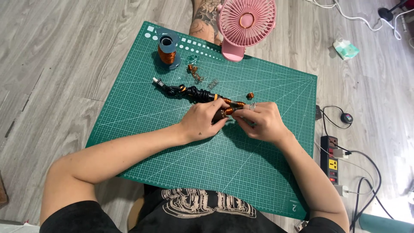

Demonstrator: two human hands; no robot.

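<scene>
Green cutting mat [142, 129] underlies both hands: left hand [202, 123] clamps the black tool [194, 94], right hand [263, 121] pinches copper wire [230, 110] between fingertips; keeping tension steady seems wise.

Both bare forearms reach forward and angle inward, elbows spread wide, so the hands meet in the middle. The left hand [202, 120] lies palm down, fingers curled toward the right, wrist slightly bent. The right hand [261, 122] faces it, knuckles up, fingers pinched together at the tips, touching the left hand's fingertips.
</scene>
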